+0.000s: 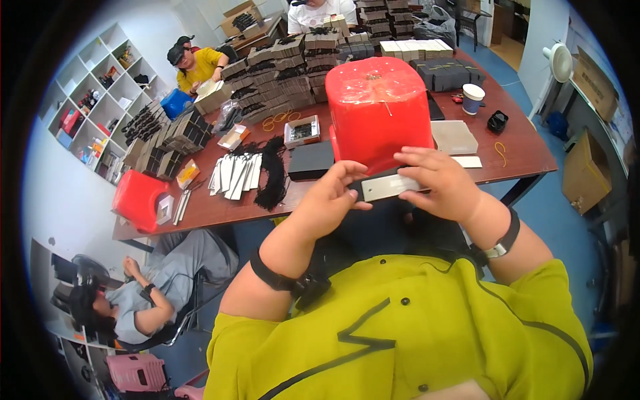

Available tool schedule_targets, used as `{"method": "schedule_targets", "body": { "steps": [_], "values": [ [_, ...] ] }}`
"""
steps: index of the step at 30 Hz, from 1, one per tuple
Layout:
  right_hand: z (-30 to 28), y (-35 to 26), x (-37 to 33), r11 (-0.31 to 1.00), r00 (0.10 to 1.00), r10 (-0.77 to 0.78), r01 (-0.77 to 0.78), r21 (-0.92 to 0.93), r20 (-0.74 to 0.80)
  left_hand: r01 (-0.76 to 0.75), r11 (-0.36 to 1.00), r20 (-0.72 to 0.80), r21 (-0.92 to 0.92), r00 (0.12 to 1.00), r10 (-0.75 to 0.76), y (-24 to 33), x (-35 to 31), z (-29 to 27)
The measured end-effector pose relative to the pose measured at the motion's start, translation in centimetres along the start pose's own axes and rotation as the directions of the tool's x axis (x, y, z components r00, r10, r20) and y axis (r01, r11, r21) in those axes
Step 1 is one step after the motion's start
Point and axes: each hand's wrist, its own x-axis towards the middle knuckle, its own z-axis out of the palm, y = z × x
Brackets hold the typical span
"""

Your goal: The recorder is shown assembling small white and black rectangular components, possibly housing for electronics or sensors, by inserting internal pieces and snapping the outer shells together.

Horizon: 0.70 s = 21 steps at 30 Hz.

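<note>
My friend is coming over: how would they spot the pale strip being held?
Find the big red tub on the brown table. Just in front, the left hand and right hand hold the pale strip. Unlike the spread white cards, it's held, a dark piece along its edge.

This looks like a small hand-assembly workshop, where a long reddish-brown bench (527, 148) carries tall stacks of grey-brown bundles (293, 75), fanned white flat strips (235, 176) and heaped black cords (271, 175).
</note>
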Motion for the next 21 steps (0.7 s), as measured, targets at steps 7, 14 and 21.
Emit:
{"method": "schedule_targets", "body": {
  "steps": [7, 14, 21],
  "values": [
    [0.5, -0.7, -0.9, 0.992, 0.994, 0.096, -0.099, 0.072, 0.049, 0.014, 0.996, 0.138, -0.088, 0.99, -0.001, 0.2, -0.3, 2.3],
    [1.0, -1.4, -0.9, 0.997, 0.998, 0.067, -0.067, 0.026, -0.011, -0.009, 0.999, 0.113, 0.033, 0.994, 0.005, -0.6, 0.5, 3.0],
    [0.8, -1.0, -0.7, 0.997, 0.997, 0.073, -0.073, 0.001, -0.021, -0.141, 0.987, -0.014, -0.079, 0.99, 0.14, -1.1, 0.3, 3.1]
  ]
}}
